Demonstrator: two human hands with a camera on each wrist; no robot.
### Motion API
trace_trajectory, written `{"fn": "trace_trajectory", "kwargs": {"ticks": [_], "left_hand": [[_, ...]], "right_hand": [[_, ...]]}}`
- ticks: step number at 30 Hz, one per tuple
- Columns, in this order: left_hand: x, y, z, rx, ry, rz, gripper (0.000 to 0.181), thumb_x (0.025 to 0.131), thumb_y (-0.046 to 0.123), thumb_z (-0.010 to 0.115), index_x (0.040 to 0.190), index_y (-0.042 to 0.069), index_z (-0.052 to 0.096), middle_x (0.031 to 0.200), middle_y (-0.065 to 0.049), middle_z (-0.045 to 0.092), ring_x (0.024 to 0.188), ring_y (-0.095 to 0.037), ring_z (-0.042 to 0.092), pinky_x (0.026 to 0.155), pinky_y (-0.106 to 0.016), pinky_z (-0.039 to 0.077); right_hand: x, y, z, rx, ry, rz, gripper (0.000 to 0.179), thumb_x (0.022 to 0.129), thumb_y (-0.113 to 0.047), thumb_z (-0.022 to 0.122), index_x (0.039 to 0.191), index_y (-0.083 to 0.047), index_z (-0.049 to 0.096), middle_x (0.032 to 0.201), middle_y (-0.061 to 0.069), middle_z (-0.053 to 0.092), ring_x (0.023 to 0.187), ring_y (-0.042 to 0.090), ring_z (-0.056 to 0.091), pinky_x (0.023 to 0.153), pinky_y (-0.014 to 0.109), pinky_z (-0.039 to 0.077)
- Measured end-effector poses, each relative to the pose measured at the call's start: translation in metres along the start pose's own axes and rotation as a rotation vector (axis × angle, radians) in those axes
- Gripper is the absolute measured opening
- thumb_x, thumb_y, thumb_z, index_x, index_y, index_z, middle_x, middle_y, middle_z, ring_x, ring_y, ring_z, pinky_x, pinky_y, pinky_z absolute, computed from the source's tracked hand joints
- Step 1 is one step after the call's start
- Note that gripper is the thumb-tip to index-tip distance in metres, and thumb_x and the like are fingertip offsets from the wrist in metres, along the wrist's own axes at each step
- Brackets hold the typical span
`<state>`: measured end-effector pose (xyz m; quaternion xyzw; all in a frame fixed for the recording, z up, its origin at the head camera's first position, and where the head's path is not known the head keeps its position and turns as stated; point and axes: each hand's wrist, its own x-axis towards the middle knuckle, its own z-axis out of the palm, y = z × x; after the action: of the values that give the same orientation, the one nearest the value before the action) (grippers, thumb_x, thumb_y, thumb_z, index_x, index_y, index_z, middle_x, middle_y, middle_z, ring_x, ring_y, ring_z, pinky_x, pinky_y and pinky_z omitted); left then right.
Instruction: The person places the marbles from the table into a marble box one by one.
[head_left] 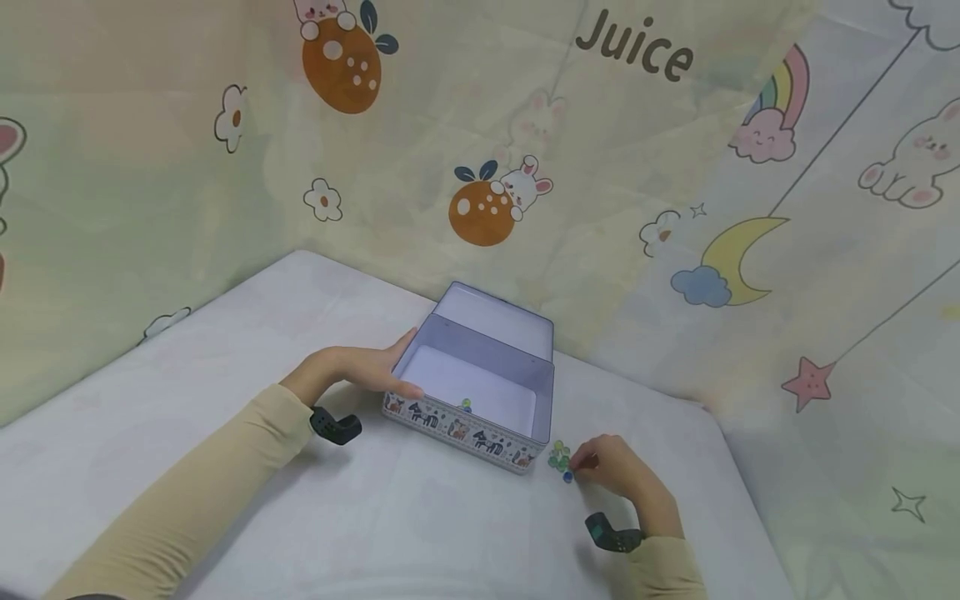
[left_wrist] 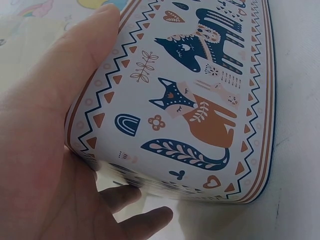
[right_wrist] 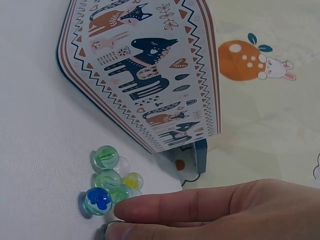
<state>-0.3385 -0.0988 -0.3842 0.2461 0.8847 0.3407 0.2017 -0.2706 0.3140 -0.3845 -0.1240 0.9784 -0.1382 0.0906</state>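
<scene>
A lidded tin box [head_left: 457, 429] with a fox-and-horse pattern stands open on the table, its lid tipped back. My left hand [head_left: 378, 367] grips its left end, thumb over the front rim; in the left wrist view the thumb [left_wrist: 85, 45] lies along the printed wall and the other fingers reach round the end. One or more small marbles [head_left: 466, 405] lie inside the box. Off its right front corner, several glass marbles [right_wrist: 107, 180] sit clustered, green, yellow and blue. My right hand [head_left: 611, 467] is at the cluster, thumb and forefinger pinching a pale marble [right_wrist: 111, 216], mostly hidden.
The white-covered table [head_left: 420, 525] extends round the box. Behind the box, the open lid [head_left: 498, 312] stands close to a printed cloth backdrop [head_left: 390, 208]. A blue marble [right_wrist: 98, 201] lies nearest my right fingertips.
</scene>
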Motion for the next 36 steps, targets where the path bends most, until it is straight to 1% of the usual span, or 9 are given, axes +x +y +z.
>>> {"fn": "trace_trajectory", "kwargs": {"ticks": [4, 11, 16, 18, 22, 25, 28, 32, 36], "left_hand": [[0.000, -0.001, 0.000, -0.010, 0.003, 0.014, 0.122, 0.070, 0.064, 0.061, 0.140, 0.014, -0.026, 0.151, -0.012, -0.012, 0.140, -0.027, 0.002, 0.111, -0.047, 0.013], [-0.001, 0.000, -0.001, -0.007, 0.005, -0.002, 0.124, 0.069, 0.064, 0.062, 0.140, 0.012, -0.026, 0.151, -0.014, -0.012, 0.140, -0.028, 0.001, 0.111, -0.048, 0.012], [0.000, 0.003, 0.001, -0.016, 0.005, -0.001, 0.123, 0.070, 0.064, 0.062, 0.140, 0.016, -0.027, 0.151, -0.011, -0.015, 0.140, -0.027, -0.002, 0.112, -0.047, 0.011], [0.000, 0.002, 0.001, -0.015, 0.007, 0.001, 0.123, 0.069, 0.065, 0.062, 0.140, 0.016, -0.027, 0.151, -0.012, -0.015, 0.140, -0.027, -0.002, 0.112, -0.047, 0.011], [0.000, 0.000, 0.001, -0.006, 0.011, -0.020, 0.125, 0.068, 0.067, 0.061, 0.140, 0.016, -0.026, 0.151, -0.012, -0.014, 0.140, -0.027, -0.001, 0.112, -0.046, 0.012], [0.000, 0.000, 0.000, -0.019, 0.014, -0.027, 0.125, 0.067, 0.066, 0.062, 0.139, 0.017, -0.027, 0.151, -0.012, -0.015, 0.140, -0.027, -0.002, 0.112, -0.047, 0.011], [0.001, 0.000, 0.000, -0.039, 0.019, -0.029, 0.123, 0.069, 0.064, 0.062, 0.139, 0.017, -0.027, 0.151, -0.011, -0.016, 0.140, -0.028, -0.004, 0.111, -0.049, 0.009], [0.002, -0.002, 0.002, -0.047, 0.015, -0.029, 0.119, 0.073, 0.058, 0.063, 0.139, 0.017, -0.027, 0.151, -0.011, -0.016, 0.140, -0.028, -0.005, 0.111, -0.050, 0.008], [0.003, 0.001, 0.002, -0.050, 0.007, -0.026, 0.120, 0.072, 0.059, 0.063, 0.139, 0.019, -0.028, 0.151, -0.010, -0.016, 0.140, -0.027, -0.005, 0.112, -0.049, 0.008]], "right_hand": [[-0.001, 0.000, 0.000, 0.004, 0.000, 0.002, 0.019, 0.072, 0.001, 0.069, 0.074, -0.018, 0.070, 0.081, -0.005, 0.067, 0.077, 0.008, 0.059, 0.072, 0.029, 0.051], [-0.003, -0.004, -0.004, -0.019, 0.012, 0.019, 0.016, 0.073, -0.001, 0.070, 0.076, -0.018, 0.070, 0.081, -0.004, 0.067, 0.078, 0.010, 0.060, 0.073, 0.031, 0.052], [-0.004, -0.013, -0.016, -0.052, 0.111, 0.016, 0.012, 0.077, -0.005, 0.068, 0.085, -0.014, 0.071, 0.085, -0.003, 0.066, 0.079, 0.011, 0.060, 0.074, 0.033, 0.052], [-0.003, -0.019, -0.023, -0.066, 0.178, -0.016, 0.012, 0.077, -0.006, 0.068, 0.087, -0.013, 0.071, 0.086, -0.002, 0.066, 0.081, 0.013, 0.061, 0.074, 0.033, 0.053], [0.004, -0.038, -0.034, -0.096, 0.326, -0.151, 0.012, 0.077, -0.006, 0.068, 0.088, -0.011, 0.071, 0.088, 0.000, 0.066, 0.083, 0.016, 0.063, 0.073, 0.032, 0.053], [0.015, -0.057, -0.039, -0.108, 0.379, -0.252, 0.012, 0.077, -0.005, 0.068, 0.088, -0.009, 0.071, 0.086, 0.001, 0.066, 0.082, 0.016, 0.063, 0.071, 0.031, 0.053], [0.031, -0.078, -0.041, -0.106, 0.336, -0.283, 0.013, 0.078, -0.005, 0.067, 0.090, -0.008, 0.071, 0.085, 0.000, 0.065, 0.082, 0.015, 0.063, 0.072, 0.029, 0.053], [0.057, -0.100, -0.035, -0.091, 0.228, -0.234, 0.013, 0.080, -0.006, 0.065, 0.091, -0.010, 0.072, 0.083, -0.002, 0.064, 0.083, 0.013, 0.062, 0.073, 0.027, 0.052], [0.082, -0.110, -0.025, -0.098, 0.155, -0.220, 0.011, 0.080, -0.008, 0.065, 0.089, -0.010, 0.072, 0.081, -0.002, 0.066, 0.078, 0.011, 0.061, 0.072, 0.026, 0.052]]}}
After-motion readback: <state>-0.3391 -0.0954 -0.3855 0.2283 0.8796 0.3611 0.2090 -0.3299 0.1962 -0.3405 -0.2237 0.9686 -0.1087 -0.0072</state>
